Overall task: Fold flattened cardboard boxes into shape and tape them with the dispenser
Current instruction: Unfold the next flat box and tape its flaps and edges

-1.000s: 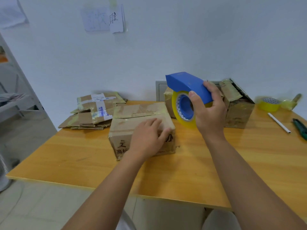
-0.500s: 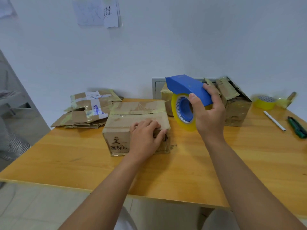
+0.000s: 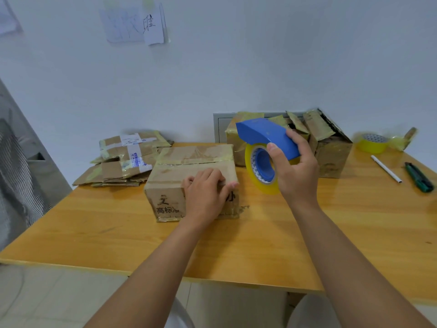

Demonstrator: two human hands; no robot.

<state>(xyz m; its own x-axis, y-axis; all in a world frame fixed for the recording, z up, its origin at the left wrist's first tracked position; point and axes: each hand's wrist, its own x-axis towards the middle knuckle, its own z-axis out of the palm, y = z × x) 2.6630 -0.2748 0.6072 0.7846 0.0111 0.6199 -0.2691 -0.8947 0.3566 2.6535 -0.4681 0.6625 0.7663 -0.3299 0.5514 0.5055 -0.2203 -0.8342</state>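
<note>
Left hand point(image 3: 205, 194) pressed flat on the box point(image 3: 191, 176); right hand point(image 3: 294, 171) grasped the tape dispenser point(image 3: 264, 143) in air. Risk: flaps springing open, tape landing crooked.

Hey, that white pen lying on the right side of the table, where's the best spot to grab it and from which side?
Probably pinch the white pen mid-shaft from above, fingers across its width. It lies flat on the table, a thin straight stick with bare wood on both long sides, the green utility knife lying apart to its right. The right hand grips the tape dispenser now.
</note>
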